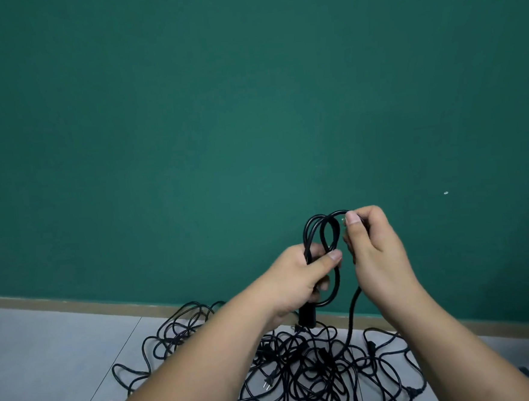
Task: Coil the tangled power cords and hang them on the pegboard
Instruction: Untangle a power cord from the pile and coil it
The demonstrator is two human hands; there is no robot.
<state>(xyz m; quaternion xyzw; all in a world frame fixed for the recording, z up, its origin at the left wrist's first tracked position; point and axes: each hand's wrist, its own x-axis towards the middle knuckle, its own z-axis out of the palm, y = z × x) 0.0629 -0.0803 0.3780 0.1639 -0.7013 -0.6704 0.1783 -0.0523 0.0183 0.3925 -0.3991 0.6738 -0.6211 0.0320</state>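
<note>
So the whole thing here comes down to how the slack sits relative to the two hands. The left hand [303, 276] is wrapped around a small coil [320, 231] of black cord, a few loops standing up tall and narrow, long axis roughly vertical, with the thumb clamped across the front and a plug end [305, 316] dangling just below the fist. The right hand [376, 249] is just to the right and a bit higher, pinching the same cord between thumb and fingers right where the top loop arcs over. From that pinch the loose run [354, 310] drops nearly straight down into the tangled pile [316, 372] on the floor [64, 355], near the baseboard [76, 306] of the green wall [219, 109]. So the free cord lies below and slightly near-side of the right hand, which makes it the feeding hand, and the left is the holder. My guess is the next loop needs slack pulled upward out of the pile, and the pile looks knotted enough to snag. No pegboard in view, so hanging looks a long way off.
</note>
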